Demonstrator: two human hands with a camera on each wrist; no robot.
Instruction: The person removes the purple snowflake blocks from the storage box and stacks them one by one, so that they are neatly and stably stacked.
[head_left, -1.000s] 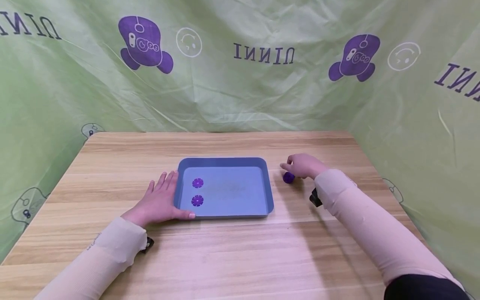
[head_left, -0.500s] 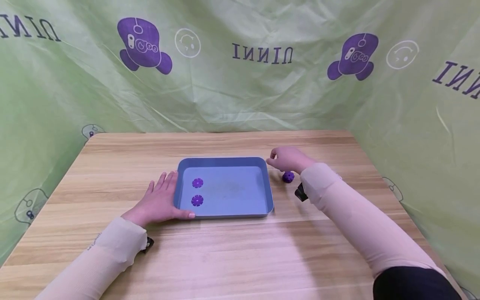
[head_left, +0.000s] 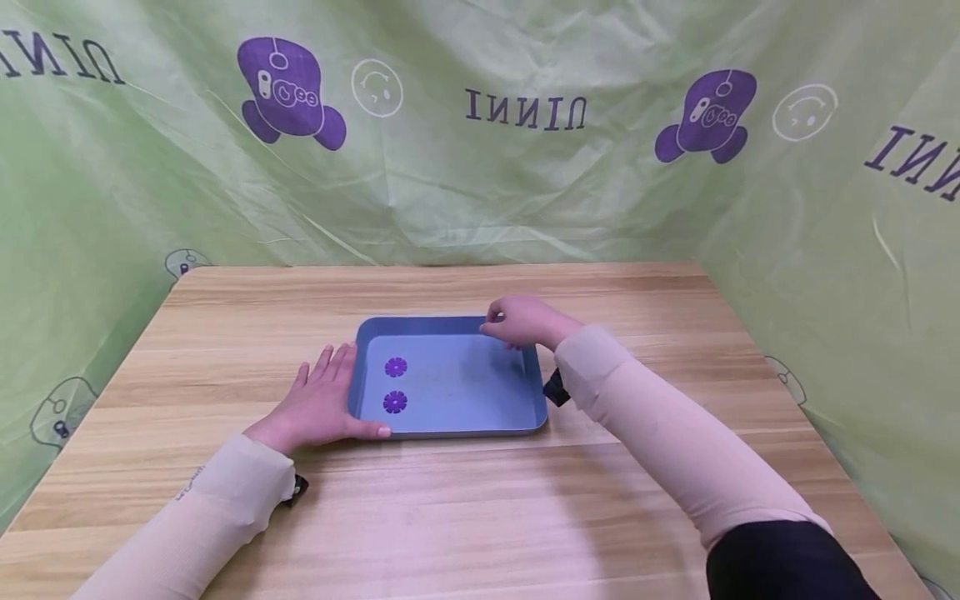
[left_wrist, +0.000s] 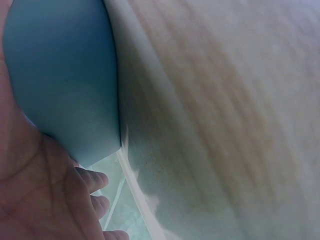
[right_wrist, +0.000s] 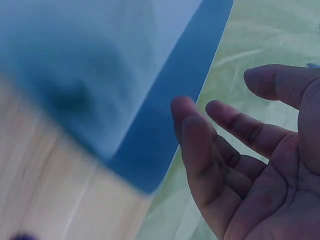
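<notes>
A shallow blue tray lies on the table. Two purple flower-shaped discs with notched edges sit near its left side, one behind the other. My left hand rests at the tray's left end, fingers straight along the side and thumb at the front edge. Over the tray's back right corner is my right hand. Its thumb and index fingertips come together in the right wrist view, the other fingers being spread loosely; I cannot tell whether something thin is between them.
A bit of purple shows on the table beyond the tray's right end, where the small pile stood; the right sleeve covers that spot in the head view. A green printed cloth hangs behind the wooden table.
My right hand has moved left from the small purple pile to above the tray's back right corner. The left hand, tray and two discs have stayed in place.
</notes>
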